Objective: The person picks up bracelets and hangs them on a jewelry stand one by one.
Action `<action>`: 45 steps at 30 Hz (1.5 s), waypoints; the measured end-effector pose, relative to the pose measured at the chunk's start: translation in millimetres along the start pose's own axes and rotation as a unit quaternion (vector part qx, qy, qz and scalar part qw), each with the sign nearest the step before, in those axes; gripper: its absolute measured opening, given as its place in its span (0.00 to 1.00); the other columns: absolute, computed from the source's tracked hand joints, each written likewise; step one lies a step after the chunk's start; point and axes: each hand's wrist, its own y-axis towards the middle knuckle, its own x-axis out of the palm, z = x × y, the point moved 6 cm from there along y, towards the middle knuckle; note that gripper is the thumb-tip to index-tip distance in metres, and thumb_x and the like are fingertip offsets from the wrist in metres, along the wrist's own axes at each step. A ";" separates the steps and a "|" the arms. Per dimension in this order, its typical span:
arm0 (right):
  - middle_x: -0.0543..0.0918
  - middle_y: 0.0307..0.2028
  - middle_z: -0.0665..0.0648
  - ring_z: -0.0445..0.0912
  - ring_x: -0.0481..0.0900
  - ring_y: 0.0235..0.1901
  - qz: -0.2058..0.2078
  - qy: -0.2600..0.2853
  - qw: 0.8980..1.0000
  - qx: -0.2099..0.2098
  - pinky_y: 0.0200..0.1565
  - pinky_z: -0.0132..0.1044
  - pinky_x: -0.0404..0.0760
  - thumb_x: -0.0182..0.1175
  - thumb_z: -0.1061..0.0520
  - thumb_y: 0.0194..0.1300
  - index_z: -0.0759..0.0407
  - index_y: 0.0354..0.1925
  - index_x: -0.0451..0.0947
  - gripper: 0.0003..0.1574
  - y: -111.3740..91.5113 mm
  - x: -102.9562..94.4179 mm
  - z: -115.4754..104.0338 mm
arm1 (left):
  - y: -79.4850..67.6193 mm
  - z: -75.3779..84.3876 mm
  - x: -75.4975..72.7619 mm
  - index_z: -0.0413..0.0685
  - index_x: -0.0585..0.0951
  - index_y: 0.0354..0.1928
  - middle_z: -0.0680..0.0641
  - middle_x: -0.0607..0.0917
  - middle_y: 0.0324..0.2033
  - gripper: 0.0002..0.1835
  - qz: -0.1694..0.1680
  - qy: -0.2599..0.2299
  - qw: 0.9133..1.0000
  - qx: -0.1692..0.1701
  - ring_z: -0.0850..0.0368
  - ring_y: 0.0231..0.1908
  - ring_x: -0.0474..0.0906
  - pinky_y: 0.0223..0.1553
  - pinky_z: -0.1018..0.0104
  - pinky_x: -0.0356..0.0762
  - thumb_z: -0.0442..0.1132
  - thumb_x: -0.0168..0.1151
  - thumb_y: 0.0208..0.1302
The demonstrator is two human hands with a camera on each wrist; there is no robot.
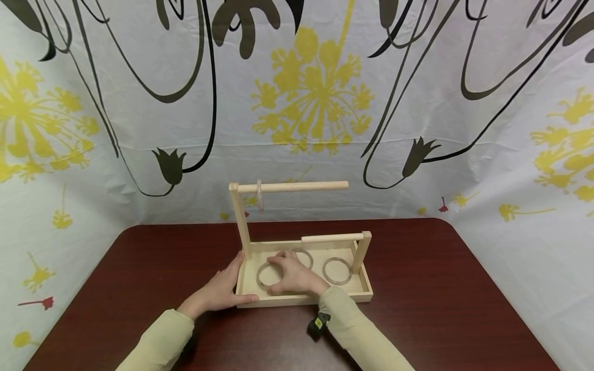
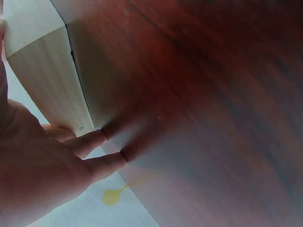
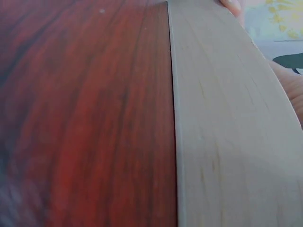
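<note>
Dark red-brown wooden counter (image 1: 162,268) carries pale rectangular wooden tray (image 1: 287,302); left hand (image 1: 226,288), spread, braces its left end, presumably steadying; right hand (image 1: 296,275), half-open, pinches leftmost translucent grey ring (image 1: 258,277) inside.

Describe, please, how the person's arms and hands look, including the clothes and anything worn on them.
The left hand and the right hand wear no gloves. The left sleeve and right sleeve are long, plain and pale yellowish. At the right cuff sits a small black box with a yellow mark, too small to read.
</note>
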 end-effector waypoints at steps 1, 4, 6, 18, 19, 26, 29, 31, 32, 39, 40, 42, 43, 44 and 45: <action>0.70 0.52 0.57 0.49 0.66 0.53 0.001 0.006 1.000 -0.001 0.55 0.43 0.69 0.74 0.47 0.42 0.61 0.63 0.72 0.50 -0.4 -0.2 0.1 | 0.0 -0.2 0.2 0.34 0.40 0.74 0.30 0.48 0.72 0.61 0.000 -0.001 1.000 0.000 0.33 0.67 0.54 0.53 0.23 0.53 0.55 0.71 0.56; 0.70 0.52 0.56 0.48 0.67 0.52 0.009 0.018 1.000 -0.004 0.54 0.44 0.70 0.73 0.45 0.44 0.59 0.63 0.72 0.48 -1.1 -1.2 0.9 | 0.0 0.2 0.5 0.36 0.39 0.75 0.31 0.49 0.72 0.62 0.000 -0.004 1.000 0.002 0.34 0.67 0.55 0.53 0.23 0.53 0.56 0.71 0.55; 0.71 0.52 0.57 0.48 0.69 0.52 0.014 0.025 1.000 -0.006 0.53 0.44 0.70 0.72 0.44 0.46 0.59 0.62 0.73 0.46 -1.5 -2.4 1.2 | 0.1 0.7 0.3 0.37 0.39 0.75 0.31 0.49 0.72 0.62 0.000 -0.004 1.000 0.003 0.34 0.67 0.56 0.53 0.23 0.53 0.56 0.71 0.55; 0.72 0.52 0.55 0.48 0.72 0.50 0.025 0.087 0.996 -0.007 0.51 0.43 0.72 0.71 0.43 0.51 0.56 0.62 0.72 0.43 -8.5 -10.0 1.2 | 0.2 -0.5 0.5 0.34 0.39 0.74 0.31 0.48 0.72 0.61 -0.005 -0.001 1.000 -0.004 0.33 0.67 0.54 0.53 0.23 0.52 0.56 0.70 0.56; 0.72 0.52 0.54 0.47 0.72 0.51 0.024 0.090 0.996 -0.005 0.51 0.43 0.72 0.70 0.43 0.51 0.55 0.62 0.72 0.43 -9.5 -10.5 1.1 | 0.2 -0.6 0.6 0.34 0.39 0.75 0.31 0.48 0.72 0.61 -0.004 -0.001 1.000 -0.004 0.33 0.67 0.54 0.53 0.23 0.52 0.56 0.70 0.56; 0.71 0.52 0.53 0.48 0.72 0.51 0.015 0.108 0.994 -0.021 0.50 0.41 0.73 0.69 0.43 0.52 0.54 0.63 0.71 0.42 -15.7 -13.2 -0.8 | 1.2 0.0 0.5 0.35 0.40 0.75 0.30 0.49 0.72 0.61 -0.003 -0.001 1.000 0.005 0.33 0.67 0.55 0.53 0.23 0.54 0.56 0.71 0.56; 0.71 0.51 0.53 0.48 0.72 0.50 0.013 0.113 0.993 -0.030 0.49 0.40 0.73 0.69 0.43 0.53 0.55 0.62 0.71 0.41 -17.8 -14.8 -1.2 | 1.7 1.6 -0.1 0.35 0.40 0.75 0.30 0.50 0.71 0.62 0.000 -0.006 1.000 0.016 0.33 0.66 0.57 0.53 0.26 0.58 0.55 0.71 0.55; 0.72 0.51 0.55 0.49 0.72 0.49 0.012 0.119 0.992 -0.035 0.48 0.40 0.73 0.69 0.44 0.53 0.56 0.61 0.71 0.40 -19.3 -16.1 -1.7 | 1.6 2.9 -0.6 0.35 0.40 0.75 0.30 0.50 0.71 0.61 0.004 -0.009 1.000 0.024 0.33 0.65 0.59 0.53 0.29 0.61 0.54 0.72 0.55; 0.72 0.51 0.55 0.49 0.72 0.49 0.011 0.121 0.992 -0.036 0.49 0.40 0.73 0.69 0.45 0.53 0.56 0.61 0.71 0.39 -19.9 -16.7 -1.9 | 1.2 4.0 -1.1 0.34 0.40 0.74 0.29 0.51 0.71 0.61 0.007 -0.006 0.999 0.033 0.32 0.64 0.61 0.53 0.30 0.63 0.54 0.72 0.55; 0.76 0.54 0.54 0.50 0.73 0.51 0.003 0.156 0.987 -0.034 0.53 0.41 0.71 0.68 0.47 0.55 0.60 0.59 0.72 0.37 -23.7 -17.5 -3.0 | -0.4 5.6 -1.9 0.32 0.41 0.74 0.27 0.53 0.70 0.61 0.018 -0.005 0.999 0.041 0.32 0.62 0.63 0.53 0.36 0.67 0.53 0.72 0.55; 0.76 0.54 0.55 0.50 0.73 0.51 0.002 0.157 0.987 -0.035 0.53 0.41 0.71 0.68 0.47 0.55 0.60 0.59 0.71 0.37 -24.1 -17.5 -3.2 | -0.3 5.0 -1.7 0.31 0.40 0.74 0.27 0.52 0.70 0.61 0.015 -0.005 0.999 0.038 0.32 0.63 0.63 0.54 0.37 0.67 0.53 0.72 0.55; 0.76 0.53 0.56 0.51 0.73 0.50 0.004 0.156 0.987 -0.041 0.53 0.41 0.71 0.68 0.48 0.55 0.60 0.59 0.71 0.37 -24.7 -17.9 -4.0 | 0.0 3.8 -0.9 0.31 0.40 0.74 0.27 0.51 0.70 0.62 0.007 -0.004 0.999 0.030 0.33 0.64 0.61 0.56 0.37 0.65 0.53 0.72 0.55; 0.76 0.54 0.56 0.52 0.72 0.50 0.005 0.155 0.987 -0.043 0.52 0.40 0.71 0.68 0.48 0.55 0.60 0.59 0.71 0.37 -25.0 -18.2 -4.8 | 0.4 3.3 -0.6 0.32 0.40 0.74 0.28 0.51 0.70 0.62 0.005 -0.010 1.000 0.025 0.33 0.64 0.61 0.56 0.38 0.65 0.53 0.72 0.55; 0.76 0.54 0.57 0.53 0.72 0.50 0.006 0.155 0.987 -0.049 0.52 0.40 0.71 0.68 0.48 0.54 0.61 0.60 0.71 0.37 -25.2 -18.7 -5.7 | 0.7 3.0 -0.6 0.32 0.40 0.74 0.28 0.50 0.71 0.62 0.004 -0.014 1.000 0.023 0.33 0.64 0.61 0.57 0.38 0.65 0.53 0.73 0.55; 0.76 0.54 0.58 0.54 0.72 0.50 0.007 0.153 0.987 -0.052 0.51 0.39 0.71 0.68 0.48 0.54 0.60 0.60 0.71 0.38 -25.5 -19.3 -6.9 | 1.1 2.6 -0.3 0.32 0.40 0.74 0.28 0.50 0.71 0.62 0.002 -0.013 1.000 0.021 0.33 0.64 0.61 0.57 0.38 0.64 0.53 0.72 0.55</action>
